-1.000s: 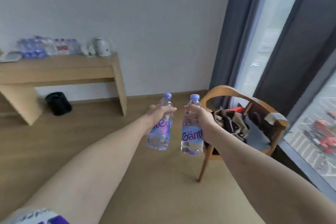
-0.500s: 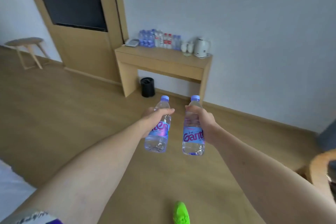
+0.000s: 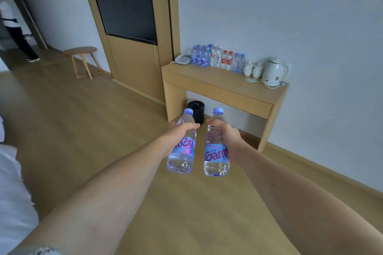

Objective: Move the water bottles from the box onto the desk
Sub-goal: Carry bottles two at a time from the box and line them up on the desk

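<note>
Water bottles, 2 of them, were held upright above the floor: the left bottle (image 3: 182, 151) gripped by the left hand (image 3: 178, 134), the right bottle (image 3: 215, 155) by the right hand (image 3: 228, 138), well short of the surface (image 3: 223, 83).

I hold a clear water bottle (image 3: 182, 147) in my left hand (image 3: 178, 134), upright with a slight tilt, lilac cap on top, purple-lettered blue label below my fingers. A matching bottle (image 3: 215, 151) stands upright in my right hand (image 3: 227, 138), just beside the first. Beyond my hands, more bottles (image 3: 217, 58) stand grouped on the wooden desk (image 3: 219, 85).
</note>
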